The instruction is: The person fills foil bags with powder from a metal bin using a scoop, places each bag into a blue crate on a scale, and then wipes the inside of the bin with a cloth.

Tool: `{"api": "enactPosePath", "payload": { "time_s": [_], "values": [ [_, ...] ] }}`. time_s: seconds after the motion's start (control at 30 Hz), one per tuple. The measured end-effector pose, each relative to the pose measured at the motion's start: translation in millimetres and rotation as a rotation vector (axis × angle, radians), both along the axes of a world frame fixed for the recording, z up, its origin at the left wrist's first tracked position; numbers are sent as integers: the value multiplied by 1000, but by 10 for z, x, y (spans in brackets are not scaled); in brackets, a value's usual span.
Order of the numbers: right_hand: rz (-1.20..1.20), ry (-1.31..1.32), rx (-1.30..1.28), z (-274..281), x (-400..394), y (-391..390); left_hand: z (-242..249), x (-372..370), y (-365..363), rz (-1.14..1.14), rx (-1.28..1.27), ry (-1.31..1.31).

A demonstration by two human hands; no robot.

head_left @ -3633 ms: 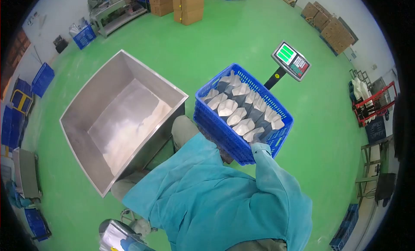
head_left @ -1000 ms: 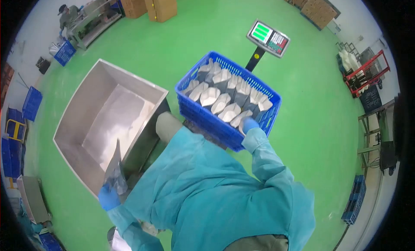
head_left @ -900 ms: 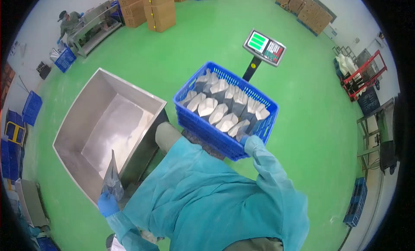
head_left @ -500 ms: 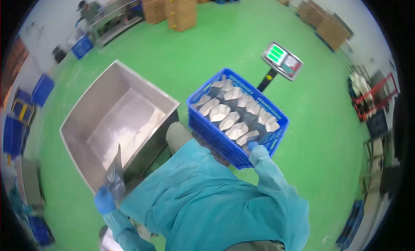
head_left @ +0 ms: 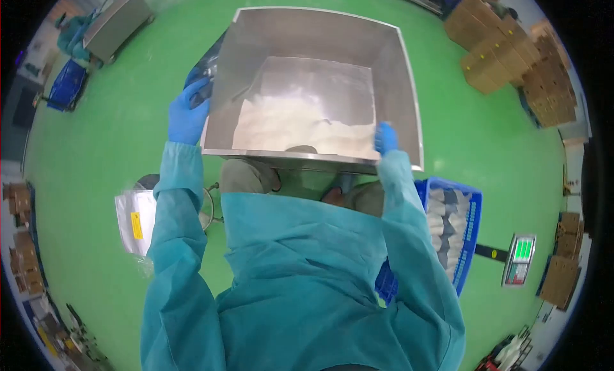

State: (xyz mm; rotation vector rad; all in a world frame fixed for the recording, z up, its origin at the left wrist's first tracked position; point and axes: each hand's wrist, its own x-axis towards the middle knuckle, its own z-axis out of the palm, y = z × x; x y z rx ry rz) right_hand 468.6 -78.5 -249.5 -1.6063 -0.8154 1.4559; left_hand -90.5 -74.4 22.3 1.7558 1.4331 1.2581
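A stainless steel bin [head_left: 409, 90] stands before me, with white powder [head_left: 281, 127] spread over the near part of its floor. My left hand [head_left: 188, 118] is closed on a dark grey plastic bag [head_left: 208, 63] at the bin's left wall. My right hand [head_left: 385, 139] is over the right front corner of the bin, near the powder. Its fingers are blurred, and whether they hold anything does not show. A rounded grey-brown object [head_left: 302, 149] shows at the front wall. To my right, filled pale-topped bags [head_left: 438, 208] stand in a blue crate [head_left: 472, 233], partly hidden by my right sleeve.
A scale display [head_left: 519, 259] on a post stands beyond the crate. At left lies a clear plastic packet with a yellow label [head_left: 136, 225] near a metal ring-shaped frame [head_left: 210, 208]. Cardboard boxes [head_left: 499, 51] are stacked far right. A person [head_left: 73, 35] is by a steel cart [head_left: 118, 24].
My view has turned left from the crate to the bin. My right hand has left the bags in the crate and moved over the bin. The grey bag is still in my left hand.
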Motion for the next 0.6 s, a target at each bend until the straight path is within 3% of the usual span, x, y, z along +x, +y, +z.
{"api": "enactPosePath", "payload": {
  "time_s": [0.03,0.13,0.2,0.27,0.33,0.37,0.43,0.53,0.6],
  "values": [
    [-26,208,-175,-185,-499,267,-125,-47,120,-5,24,-7],
    [517,-74,-476,237,-2009,352,-316,-42,384,76,-92,59],
    [1150,-633,-140,-521,-2076,685,-648,-142,674,67,-75,-23],
    [1321,-1050,112,-908,-1882,702,-1004,-188,947,66,-95,-20],
    [1215,-1163,-45,-959,-1685,704,-1256,-237,1294,71,-128,75],
    [1238,-1131,-256,-1071,-1670,791,-1453,-261,1489,48,-129,91],
    [1268,-1185,-318,-1335,-1662,587,-1840,-272,1812,-6,-129,120],
    [1184,-976,-528,-1521,-1764,393,-2047,-159,2133,-118,-156,309],
    [1231,-908,-516,-1776,-1772,289,-2205,-47,2238,-150,-206,378]
  ]
}}
